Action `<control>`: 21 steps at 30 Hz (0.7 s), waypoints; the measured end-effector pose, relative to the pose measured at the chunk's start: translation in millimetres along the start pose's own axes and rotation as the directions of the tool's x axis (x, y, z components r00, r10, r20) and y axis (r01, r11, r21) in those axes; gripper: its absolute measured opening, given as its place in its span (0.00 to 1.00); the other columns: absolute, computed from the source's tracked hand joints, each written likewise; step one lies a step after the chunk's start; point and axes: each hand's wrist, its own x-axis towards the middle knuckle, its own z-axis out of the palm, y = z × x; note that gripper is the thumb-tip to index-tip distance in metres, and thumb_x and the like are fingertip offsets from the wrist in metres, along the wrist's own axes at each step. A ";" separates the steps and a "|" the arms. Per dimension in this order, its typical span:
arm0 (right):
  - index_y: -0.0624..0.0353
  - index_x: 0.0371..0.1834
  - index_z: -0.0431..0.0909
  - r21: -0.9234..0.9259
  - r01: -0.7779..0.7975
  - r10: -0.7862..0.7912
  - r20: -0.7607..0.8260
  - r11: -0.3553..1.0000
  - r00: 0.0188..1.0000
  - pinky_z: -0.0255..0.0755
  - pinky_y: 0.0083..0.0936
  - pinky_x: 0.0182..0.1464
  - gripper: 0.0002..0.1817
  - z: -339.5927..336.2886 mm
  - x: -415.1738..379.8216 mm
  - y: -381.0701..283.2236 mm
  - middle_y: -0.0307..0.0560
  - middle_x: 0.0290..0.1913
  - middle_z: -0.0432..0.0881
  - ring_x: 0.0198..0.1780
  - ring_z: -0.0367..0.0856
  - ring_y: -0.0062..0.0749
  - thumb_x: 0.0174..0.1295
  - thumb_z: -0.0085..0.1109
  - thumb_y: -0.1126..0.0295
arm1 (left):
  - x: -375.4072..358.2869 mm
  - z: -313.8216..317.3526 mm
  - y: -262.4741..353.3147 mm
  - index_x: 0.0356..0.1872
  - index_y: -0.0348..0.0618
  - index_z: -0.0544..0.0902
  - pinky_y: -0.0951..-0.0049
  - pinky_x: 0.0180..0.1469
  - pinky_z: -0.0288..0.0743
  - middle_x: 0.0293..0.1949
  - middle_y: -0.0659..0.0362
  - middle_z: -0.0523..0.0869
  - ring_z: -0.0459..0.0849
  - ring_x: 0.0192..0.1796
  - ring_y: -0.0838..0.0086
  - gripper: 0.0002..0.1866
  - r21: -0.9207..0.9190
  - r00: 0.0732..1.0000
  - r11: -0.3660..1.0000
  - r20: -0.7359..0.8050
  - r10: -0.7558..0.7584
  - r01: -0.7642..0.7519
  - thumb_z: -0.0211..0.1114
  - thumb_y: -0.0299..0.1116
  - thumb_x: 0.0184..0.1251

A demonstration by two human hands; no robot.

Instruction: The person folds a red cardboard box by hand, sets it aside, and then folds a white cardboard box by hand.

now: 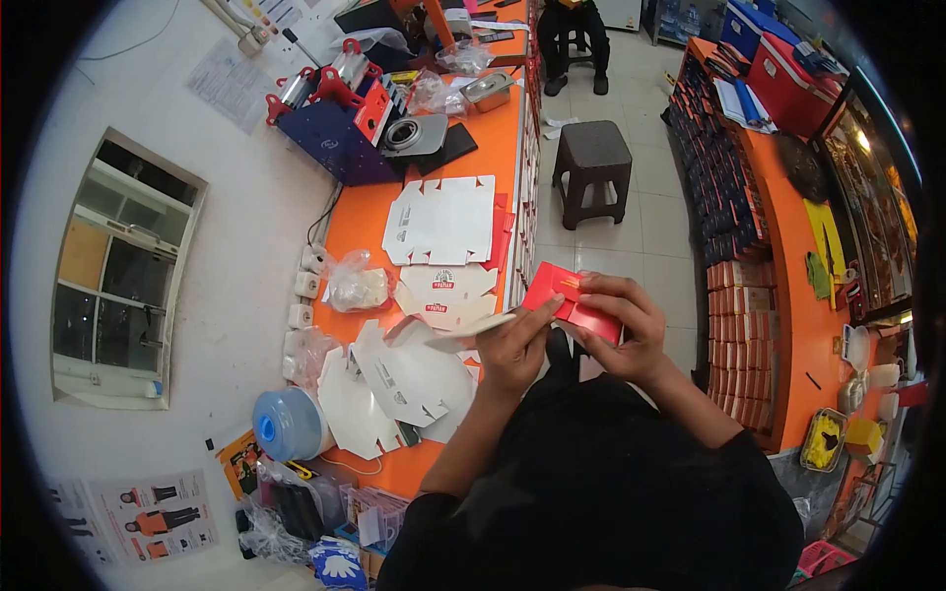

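Note:
In front of my body I hold a small red cardboard box (548, 283), partly folded, with flaps showing between my hands. My left hand (514, 353) grips its near left side with the fingers bent. A pale card piece (471, 332) sticks out to the left from beside that hand. Curled over the right side of the box is my right hand (631, 325), its fingertips on the red flaps. On the orange counter (357, 232), left of my hands, lie a white flat carton (443, 222), a printed carton blank (448, 291) and several loose white blanks (394, 379).
A blue water jug (288, 426) stands at the counter's near left end, a dark blue machine (340, 138) farther back. On the floor ahead is a dark stool (591, 163). Stacked boxes (739, 335) line the right counter. A seated person (574, 39) is at the far end.

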 end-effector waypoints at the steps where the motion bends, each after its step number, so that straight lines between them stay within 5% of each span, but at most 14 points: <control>1: 0.65 0.47 0.84 0.005 -0.015 0.015 -0.044 1.000 0.999 0.79 0.36 0.58 0.18 4.5 -2.8 -1.2 0.56 0.53 0.83 0.56 0.84 0.49 0.51 0.72 0.75 | -1.3 4.7 1.0 0.52 0.41 0.88 0.76 0.29 0.77 0.24 0.57 0.84 0.83 0.22 0.74 0.22 0.070 0.997 0.997 -0.073 0.040 -0.034 0.62 0.10 0.57; 5: 0.65 0.47 0.83 0.008 -0.045 0.046 -0.158 0.999 0.986 0.78 0.34 0.55 0.17 4.1 -6.5 2.6 0.57 0.52 0.82 0.54 0.83 0.47 0.52 0.72 0.75 | -2.7 16.9 8.1 0.58 0.40 0.85 0.68 0.35 0.72 0.24 0.59 0.78 0.75 0.24 0.68 0.21 0.125 0.991 0.991 -0.111 0.070 -0.056 0.67 0.21 0.61; 7: 0.66 0.48 0.83 0.014 -0.071 0.072 -0.222 0.997 0.972 0.76 0.33 0.56 0.17 5.1 -9.0 3.3 0.57 0.54 0.79 0.54 0.81 0.43 0.53 0.70 0.77 | -1.9 21.8 10.4 0.70 0.36 0.73 0.59 0.49 0.75 0.46 0.48 0.82 0.82 0.45 0.57 0.33 0.186 0.993 0.976 0.047 0.108 -0.115 0.69 0.32 0.63; 8: 0.66 0.48 0.83 0.016 -0.069 0.071 -0.223 0.998 0.972 0.76 0.33 0.56 0.17 7.2 -13.9 4.4 0.57 0.54 0.79 0.54 0.81 0.43 0.53 0.70 0.77 | -4.5 24.6 11.5 0.70 0.36 0.73 0.59 0.49 0.75 0.46 0.48 0.82 0.82 0.45 0.57 0.33 0.189 0.993 0.975 0.048 0.110 -0.117 0.69 0.32 0.63; 10: 0.66 0.58 0.78 0.039 -0.107 0.111 -0.131 0.994 0.985 0.70 0.37 0.64 0.25 13.8 -21.5 9.6 0.60 0.62 0.72 0.64 0.74 0.45 0.63 0.66 0.61 | -13.8 27.4 8.9 0.79 0.35 0.53 0.49 0.65 0.68 0.68 0.38 0.67 0.69 0.68 0.42 0.50 0.038 0.976 0.998 0.212 0.043 -0.052 0.70 0.42 0.61; 11: 0.66 0.58 0.78 0.052 -0.100 0.106 -0.121 0.994 0.987 0.70 0.37 0.64 0.25 16.3 -20.3 9.4 0.60 0.62 0.72 0.64 0.74 0.45 0.63 0.66 0.61 | -16.3 23.4 4.6 0.79 0.35 0.43 0.44 0.73 0.60 0.74 0.34 0.57 0.57 0.75 0.36 0.59 0.068 0.952 0.997 0.306 0.015 -0.037 0.75 0.44 0.54; 13: 0.65 0.74 0.62 0.385 -0.223 0.205 0.087 0.896 0.975 0.59 0.41 0.73 0.42 24.2 -17.7 7.7 0.59 0.71 0.61 0.75 0.60 0.46 0.71 0.50 0.39 | -16.6 12.5 8.9 0.79 0.35 0.43 0.44 0.73 0.60 0.74 0.33 0.57 0.58 0.75 0.36 0.59 0.042 0.958 0.997 0.279 -0.069 0.059 0.75 0.42 0.54; 14: 0.65 0.74 0.62 0.402 -0.230 0.201 0.113 0.886 0.973 0.59 0.41 0.73 0.42 33.1 -19.2 9.4 0.59 0.71 0.61 0.75 0.60 0.46 0.71 0.50 0.39 | -16.3 6.0 11.6 0.78 0.34 0.43 0.45 0.73 0.60 0.73 0.33 0.58 0.59 0.74 0.35 0.60 -0.003 0.953 0.989 0.267 -0.140 0.146 0.76 0.40 0.53; 15: 0.64 0.77 0.53 0.570 -0.333 0.237 0.238 0.751 0.942 0.53 0.42 0.75 0.48 45.3 -21.7 13.2 0.58 0.74 0.57 0.78 0.54 0.46 0.69 0.39 0.32 | -21.4 1.4 4.5 0.75 0.31 0.43 0.49 0.65 0.67 0.62 0.33 0.62 0.69 0.64 0.39 0.56 0.093 0.952 0.986 0.261 -0.161 0.141 0.74 0.30 0.53; 16: 0.63 0.80 0.44 0.691 -0.437 0.247 0.363 0.575 0.898 0.46 0.43 0.78 0.54 54.5 -22.9 15.2 0.56 0.77 0.53 0.81 0.49 0.47 0.68 0.29 0.25 | -32.7 -2.9 0.4 0.75 0.31 0.43 0.49 0.65 0.67 0.62 0.33 0.62 0.69 0.64 0.39 0.56 0.108 0.950 0.981 0.251 -0.185 0.162 0.74 0.30 0.53; 17: 0.61 0.81 0.41 0.780 -0.465 0.184 0.429 0.419 0.884 0.43 0.40 0.80 0.52 59.0 -18.7 16.7 0.51 0.78 0.52 0.82 0.46 0.42 0.70 0.35 0.28 | -45.2 -6.7 -2.6 0.74 0.31 0.44 0.50 0.64 0.68 0.62 0.34 0.62 0.70 0.64 0.40 0.53 0.190 0.972 0.967 0.127 -0.197 0.171 0.73 0.27 0.53; 20: 0.59 0.81 0.43 0.695 -0.618 0.220 0.580 0.368 0.784 0.44 0.40 0.80 0.48 77.1 -24.1 42.3 0.49 0.78 0.53 0.81 0.50 0.41 0.72 0.36 0.32 | -79.7 -18.1 -5.0 0.72 0.31 0.49 0.51 0.62 0.71 0.61 0.37 0.62 0.73 0.61 0.44 0.47 0.230 0.974 0.947 -0.084 -0.210 0.224 0.69 0.18 0.54; 21: 0.60 0.78 0.55 0.655 -0.651 0.293 0.582 0.384 0.758 0.52 0.38 0.77 0.40 79.5 -25.1 43.7 0.49 0.73 0.64 0.76 0.61 0.38 0.76 0.40 0.40 | -89.7 -22.9 -3.3 0.72 0.31 0.48 0.51 0.62 0.71 0.61 0.37 0.62 0.73 0.61 0.44 0.46 0.211 0.929 0.911 -0.193 -0.316 0.354 0.67 0.17 0.54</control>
